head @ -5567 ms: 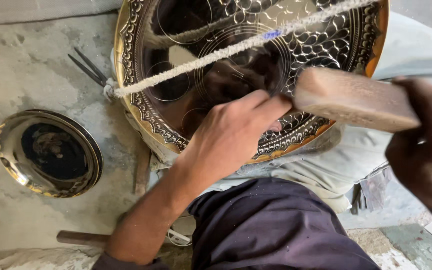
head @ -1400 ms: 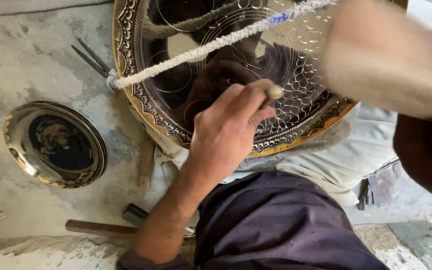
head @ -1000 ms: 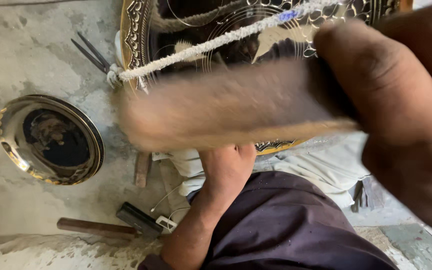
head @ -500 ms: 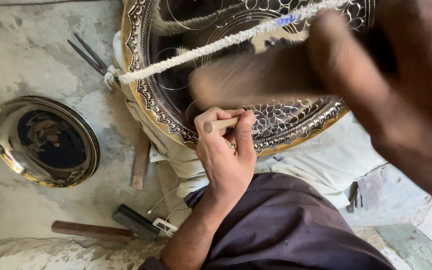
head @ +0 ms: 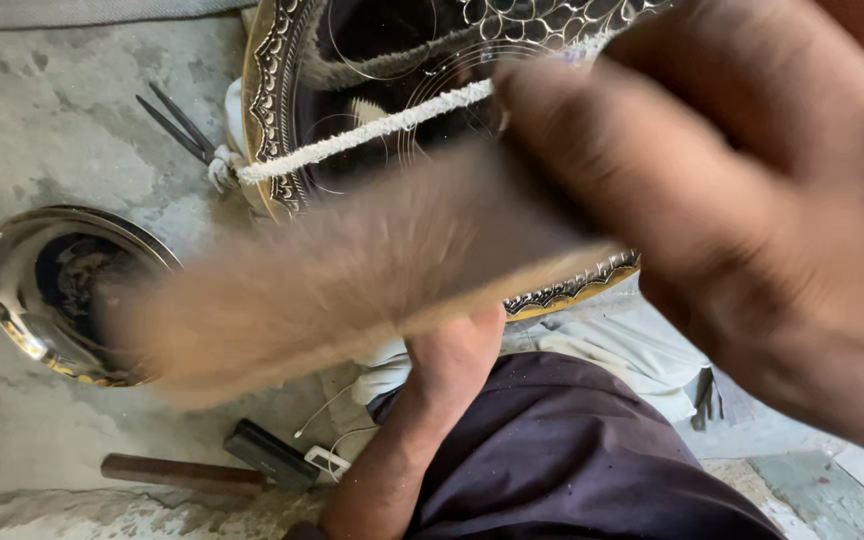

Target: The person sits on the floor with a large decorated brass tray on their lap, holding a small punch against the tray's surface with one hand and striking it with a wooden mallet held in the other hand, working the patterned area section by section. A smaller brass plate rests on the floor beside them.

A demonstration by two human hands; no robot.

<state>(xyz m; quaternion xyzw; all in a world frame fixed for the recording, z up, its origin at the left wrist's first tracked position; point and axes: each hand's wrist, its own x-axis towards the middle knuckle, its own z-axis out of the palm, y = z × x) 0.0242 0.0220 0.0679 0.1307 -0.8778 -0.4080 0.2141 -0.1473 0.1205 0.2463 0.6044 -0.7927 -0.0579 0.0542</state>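
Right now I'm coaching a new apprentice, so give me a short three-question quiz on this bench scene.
1. True or false: the right hand grips a blurred wooden mallet.
2. What crosses the large engraved tray? A) a white rope B) a metal chain C) a red ribbon
3. Fill in: the small round dish lies on the ____ floor, to the picture's left of the tray.

Key
1. True; the mallet hides most of the left hand.
2. A, the white rope.
3. Concrete floor, where a dark-headed hammer also lies.
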